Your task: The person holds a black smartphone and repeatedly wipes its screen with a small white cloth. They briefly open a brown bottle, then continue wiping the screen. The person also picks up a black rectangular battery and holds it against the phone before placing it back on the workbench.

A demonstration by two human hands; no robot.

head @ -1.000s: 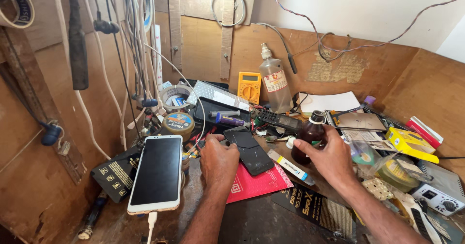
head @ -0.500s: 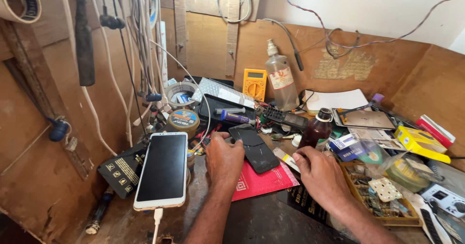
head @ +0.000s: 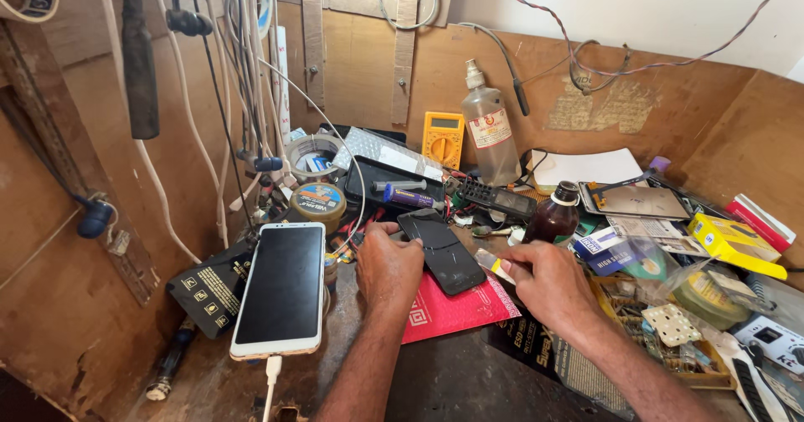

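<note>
Workbench, cluttered, boxed in by brown board walls. Central item: a dark phone panel (head: 441, 250), lying flat and slantwise, its lower end resting on a red mat (head: 456, 309). The left hand (head: 389, 265) sits at the panel's left edge, fingers curled toward its upper corner and touching it; whether they actually clamp the panel cannot be told. The right hand (head: 548, 284) lies just to the panel's right, fingertips pinched on a small clear tube with a yellow band (head: 492, 263), which points toward the panel's right edge. The two hands are apart, with the panel between them. To the left, a white-framed smartphone (head: 280, 288) with a dark screen lies face up, a white cable (head: 270, 380) plugged into its lower end. Behind the hands: a brown glass bottle (head: 553, 218), a clear plastic bottle (head: 490, 129), a yellow multimeter (head: 442, 137), a round tin (head: 318, 203) and a roll of tape (head: 314, 156). To the right, a yellow box (head: 735, 242) among small packets.
</note>
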